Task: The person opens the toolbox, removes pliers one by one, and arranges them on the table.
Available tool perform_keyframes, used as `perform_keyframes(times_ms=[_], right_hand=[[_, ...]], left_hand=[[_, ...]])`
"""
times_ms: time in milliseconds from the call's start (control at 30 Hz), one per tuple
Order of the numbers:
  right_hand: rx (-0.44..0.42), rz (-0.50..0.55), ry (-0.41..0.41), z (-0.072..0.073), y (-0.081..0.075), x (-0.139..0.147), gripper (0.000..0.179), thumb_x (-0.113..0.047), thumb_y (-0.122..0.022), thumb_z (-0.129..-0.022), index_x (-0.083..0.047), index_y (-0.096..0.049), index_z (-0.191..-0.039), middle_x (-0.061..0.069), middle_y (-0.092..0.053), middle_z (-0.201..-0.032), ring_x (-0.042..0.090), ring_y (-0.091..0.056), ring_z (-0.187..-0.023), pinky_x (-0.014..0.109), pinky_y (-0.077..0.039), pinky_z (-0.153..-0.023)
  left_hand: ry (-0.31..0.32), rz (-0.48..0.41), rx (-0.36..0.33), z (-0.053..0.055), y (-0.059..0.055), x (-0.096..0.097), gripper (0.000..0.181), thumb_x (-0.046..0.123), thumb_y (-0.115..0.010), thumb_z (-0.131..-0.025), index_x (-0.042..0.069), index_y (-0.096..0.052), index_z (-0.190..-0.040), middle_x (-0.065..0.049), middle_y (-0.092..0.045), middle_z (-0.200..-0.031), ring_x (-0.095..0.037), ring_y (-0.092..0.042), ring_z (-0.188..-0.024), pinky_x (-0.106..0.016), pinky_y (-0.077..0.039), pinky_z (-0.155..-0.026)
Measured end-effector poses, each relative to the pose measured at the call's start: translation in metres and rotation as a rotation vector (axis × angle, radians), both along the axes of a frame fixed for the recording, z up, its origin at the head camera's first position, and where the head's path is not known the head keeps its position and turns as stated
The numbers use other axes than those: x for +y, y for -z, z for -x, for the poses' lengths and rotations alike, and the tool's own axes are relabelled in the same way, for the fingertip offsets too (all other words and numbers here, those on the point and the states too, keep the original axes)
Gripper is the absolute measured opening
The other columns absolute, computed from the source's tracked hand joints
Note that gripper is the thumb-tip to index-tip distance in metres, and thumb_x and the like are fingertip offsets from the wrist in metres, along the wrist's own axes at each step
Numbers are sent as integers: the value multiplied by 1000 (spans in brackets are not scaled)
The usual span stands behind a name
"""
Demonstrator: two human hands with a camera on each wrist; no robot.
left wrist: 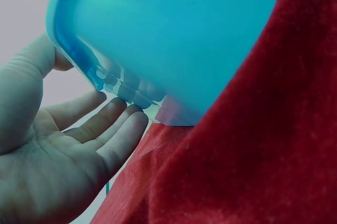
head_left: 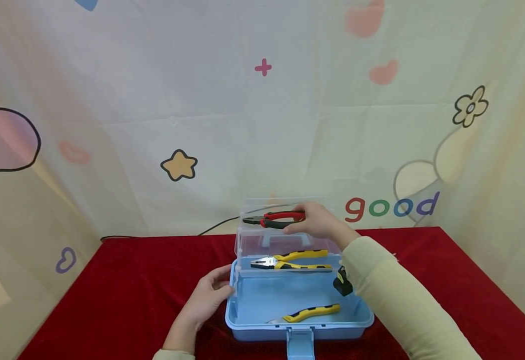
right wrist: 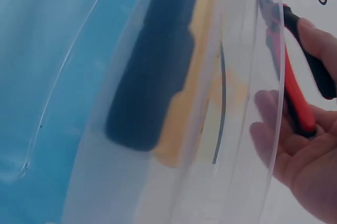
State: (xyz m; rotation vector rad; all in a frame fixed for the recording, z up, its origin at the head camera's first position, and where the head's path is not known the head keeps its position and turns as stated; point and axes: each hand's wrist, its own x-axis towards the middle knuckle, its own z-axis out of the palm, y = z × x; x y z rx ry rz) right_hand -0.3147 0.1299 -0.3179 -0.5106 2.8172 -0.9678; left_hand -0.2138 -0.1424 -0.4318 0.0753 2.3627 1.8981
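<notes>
A light blue toolbox (head_left: 300, 334) stands with its clear lid raised at the back. My right hand (head_left: 318, 220) grips red-and-black pliers (head_left: 273, 219) by the handles, above the back of the toolbox, jaws facing left. In the right wrist view these pliers (right wrist: 296, 84) show partly through clear plastic. Below them, yellow-and-black pliers (head_left: 289, 260) lie in a clear tray (head_left: 285, 273). My left hand (head_left: 206, 295) holds the toolbox's left rim, its thumb over the edge. In the left wrist view its fingers (left wrist: 124, 137) reach along the outside wall.
Inside the toolbox lie a yellow-and-black handled tool (head_left: 313, 313) and a black object (head_left: 343, 283), partly behind my right sleeve. A blue latch (head_left: 300, 345) hangs down in front. Red cloth (head_left: 154, 280) covers the table, with a printed curtain (head_left: 199, 100) behind.
</notes>
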Motion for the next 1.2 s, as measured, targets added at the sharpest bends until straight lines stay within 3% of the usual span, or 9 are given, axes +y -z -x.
perform_keyframes(times_ms=[333,1200], right_hand=[[67,55,10,-5,5,3,66,-36,-73,-79,-5,-49,-132,13,-60,-120,24,-57,-100,38,-53,-86],[154,145,27,-22,9,26,60,-36,-76,-77,-10,-54,-127,14,-61,-119,27,-61,-100,38,-56,-82]], left_hand=[[8,-13,0,0,2,0,57,10,-58,-84,2,-43,-138,-17,-53,-132,-21,-60,-103,-38,-55,-87],[-10,5,2,-1,1,1,57,11,-58,-85,3,-43,-139,-17,-52,-133,-22,-60,-105,-39,-54,-89]])
